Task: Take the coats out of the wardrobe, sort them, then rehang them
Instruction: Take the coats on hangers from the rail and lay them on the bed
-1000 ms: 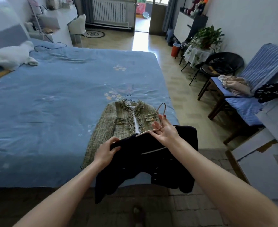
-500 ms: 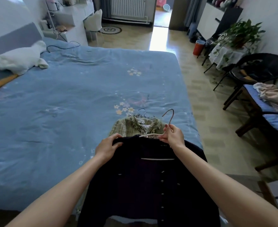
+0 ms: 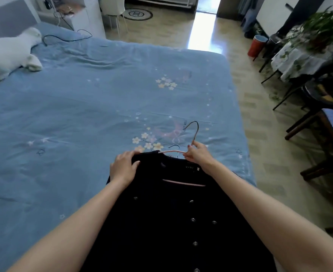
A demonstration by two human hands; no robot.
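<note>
Black coat [image 3: 173,216] lies flat on near edge of bed [image 3: 83,114], buttons up. Left hand [image 3: 123,167] grips its left shoulder, fingers curled over the fabric. Right hand [image 3: 198,154] pinches pink hanger [image 3: 183,152] at the neck, hook pointing away. White plush [image 3: 6,52] by the headboard.

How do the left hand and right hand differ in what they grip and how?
The left hand lies over the black buttoned coat at its shoulder, fingers curled on the fabric; the right hand pinches the pink wire hanger at the base of its hook. The left touches only cloth, the right metal. Both sit at the coat's top, over the blue bedspread.
</note>
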